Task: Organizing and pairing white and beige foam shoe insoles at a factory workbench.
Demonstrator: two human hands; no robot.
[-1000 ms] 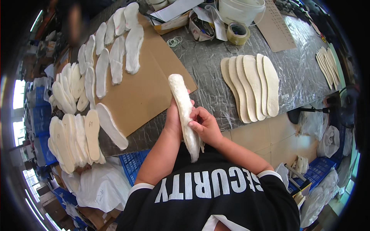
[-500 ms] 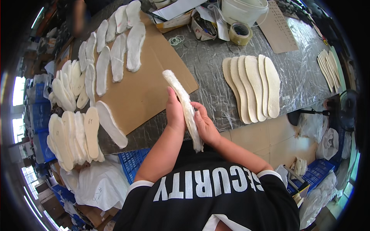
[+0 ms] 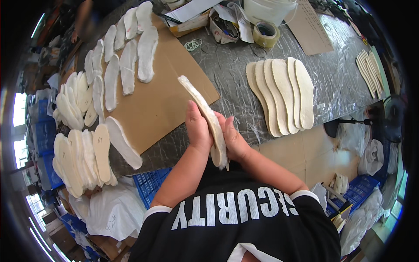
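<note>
Between my two hands, in front of my body, a fluffy white insole (image 3: 201, 101) stands on its edge, with a beige sole side showing near its lower end. My left hand (image 3: 198, 130) presses along its left side, thumb pointing up. My right hand (image 3: 233, 139) closes on its right side, fingers partly hidden behind the insole. To the right lies a fanned row of cream insoles (image 3: 283, 96). On the left, several white fleecy insoles (image 3: 148, 54) rest on a brown cardboard sheet (image 3: 174, 105), and a single one (image 3: 123, 142) lies at its near edge.
Stacked insoles (image 3: 83, 161) sit at the table's left edge, with another pile (image 3: 72, 102) behind. A tape roll (image 3: 266, 34), a white bucket (image 3: 268, 11) and green rubber bands (image 3: 193, 44) stand at the back. A blue crate (image 3: 150, 181) is below the table edge.
My right hand has shifted against the insole, its thumb now upright and its palm nearer. The insole has turned slightly, showing more of its beige side at the lower end.
</note>
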